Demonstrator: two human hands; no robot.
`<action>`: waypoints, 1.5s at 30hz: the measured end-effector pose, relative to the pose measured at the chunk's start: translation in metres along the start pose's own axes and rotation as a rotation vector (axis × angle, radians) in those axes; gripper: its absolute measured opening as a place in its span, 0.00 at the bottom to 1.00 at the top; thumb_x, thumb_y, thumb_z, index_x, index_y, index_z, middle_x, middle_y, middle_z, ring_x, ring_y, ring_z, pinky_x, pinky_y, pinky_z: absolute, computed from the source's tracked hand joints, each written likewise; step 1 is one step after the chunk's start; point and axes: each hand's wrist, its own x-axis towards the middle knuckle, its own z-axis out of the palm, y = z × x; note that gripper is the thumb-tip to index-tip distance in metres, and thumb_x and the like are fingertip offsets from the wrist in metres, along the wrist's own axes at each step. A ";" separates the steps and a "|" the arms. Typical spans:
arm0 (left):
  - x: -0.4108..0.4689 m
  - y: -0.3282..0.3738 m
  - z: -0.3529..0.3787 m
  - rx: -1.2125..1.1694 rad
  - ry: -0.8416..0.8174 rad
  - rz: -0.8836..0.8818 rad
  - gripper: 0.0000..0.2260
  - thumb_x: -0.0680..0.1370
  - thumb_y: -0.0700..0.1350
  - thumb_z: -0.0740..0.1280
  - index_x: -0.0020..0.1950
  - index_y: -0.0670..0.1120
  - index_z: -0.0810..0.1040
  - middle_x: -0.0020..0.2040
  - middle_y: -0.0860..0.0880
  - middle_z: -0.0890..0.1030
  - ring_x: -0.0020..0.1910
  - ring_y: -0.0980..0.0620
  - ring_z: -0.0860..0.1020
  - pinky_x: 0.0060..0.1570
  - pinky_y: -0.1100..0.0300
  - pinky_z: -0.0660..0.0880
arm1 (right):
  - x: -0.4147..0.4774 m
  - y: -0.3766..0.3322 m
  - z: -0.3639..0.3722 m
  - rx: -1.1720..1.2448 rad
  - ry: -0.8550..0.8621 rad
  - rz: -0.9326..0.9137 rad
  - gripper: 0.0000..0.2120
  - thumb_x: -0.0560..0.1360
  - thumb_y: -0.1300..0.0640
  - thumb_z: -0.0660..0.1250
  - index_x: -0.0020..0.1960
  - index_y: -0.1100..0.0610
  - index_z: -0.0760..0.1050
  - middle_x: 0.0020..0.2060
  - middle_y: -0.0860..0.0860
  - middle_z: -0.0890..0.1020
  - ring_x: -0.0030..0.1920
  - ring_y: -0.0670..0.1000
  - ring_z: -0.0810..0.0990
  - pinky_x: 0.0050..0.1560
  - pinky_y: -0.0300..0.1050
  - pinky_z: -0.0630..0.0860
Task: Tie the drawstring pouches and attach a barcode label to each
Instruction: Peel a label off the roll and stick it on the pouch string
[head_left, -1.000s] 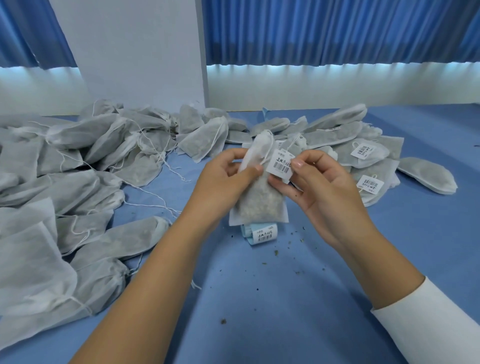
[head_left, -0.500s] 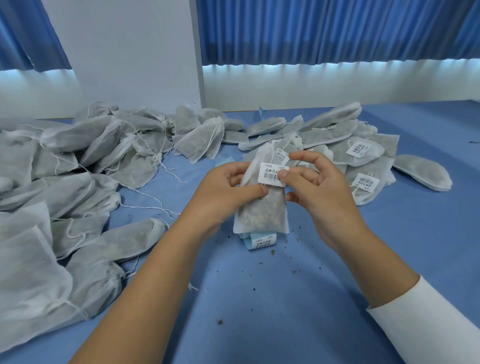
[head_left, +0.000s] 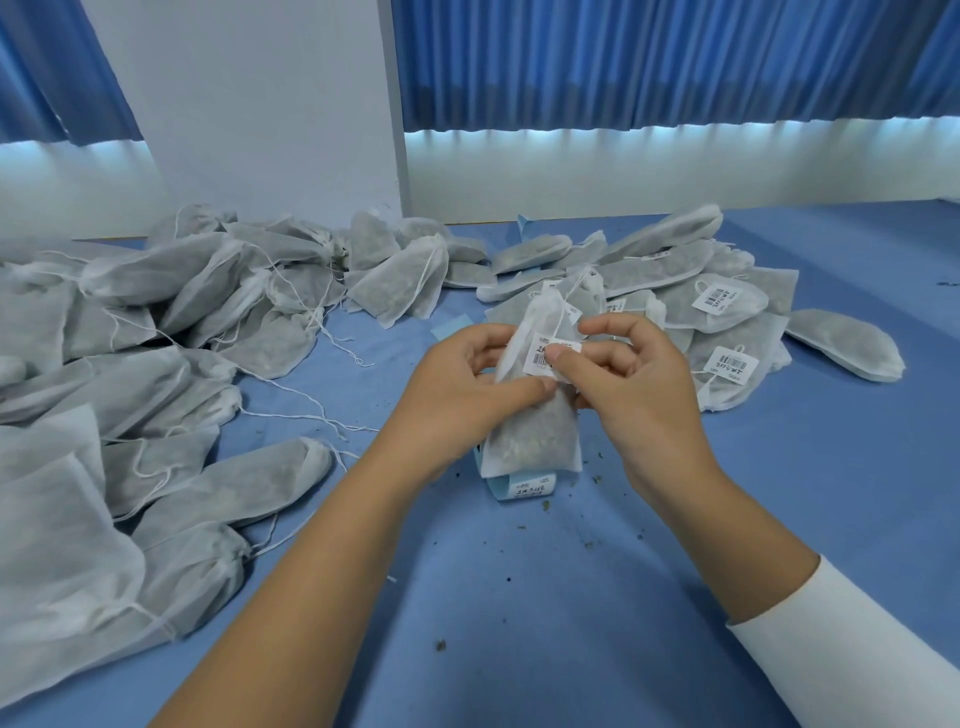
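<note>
Far left: heap of unlabelled pouches (head_left: 130, 364), drawstrings loose, piled on the blue worktop (head_left: 571, 597). Centre left: left hand (head_left: 467, 395), fingers curled round an upright pouch (head_left: 535, 431), thumb laid across its front. Pouch filled with greyish granules, neck uppermost, lower edge over a pale blue label strip (head_left: 524, 486) lying on the worktop. On the pouch's upper front: white barcode label (head_left: 543, 358), pinched by the right hand (head_left: 639, 384), thumb tip pressed on its face, other fingers bent close by the neck. Far right: labelled pouches (head_left: 727, 322), lying flat, well apart from the left heap. Foreground: dark crumbs (head_left: 440, 646) scattered over the worktop.
</note>
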 end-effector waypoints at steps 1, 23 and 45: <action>0.000 0.000 0.002 0.011 0.026 0.007 0.13 0.72 0.43 0.77 0.56 0.49 0.82 0.50 0.52 0.86 0.47 0.55 0.84 0.46 0.62 0.79 | 0.000 0.000 0.000 -0.009 -0.001 -0.007 0.13 0.71 0.62 0.76 0.51 0.54 0.75 0.33 0.52 0.82 0.35 0.49 0.81 0.39 0.44 0.79; -0.007 0.011 0.009 -0.194 0.116 -0.080 0.05 0.78 0.46 0.70 0.42 0.50 0.83 0.39 0.52 0.84 0.36 0.58 0.81 0.34 0.66 0.75 | 0.006 -0.008 -0.007 0.428 -0.280 0.467 0.27 0.73 0.54 0.69 0.67 0.68 0.72 0.61 0.63 0.80 0.60 0.60 0.80 0.64 0.58 0.75; -0.002 0.007 0.004 -0.227 0.188 -0.089 0.04 0.76 0.39 0.73 0.49 0.45 0.82 0.41 0.49 0.86 0.40 0.54 0.84 0.39 0.62 0.80 | 0.001 -0.007 -0.007 0.219 -0.260 0.261 0.09 0.76 0.60 0.68 0.55 0.60 0.82 0.50 0.56 0.86 0.51 0.53 0.85 0.45 0.42 0.81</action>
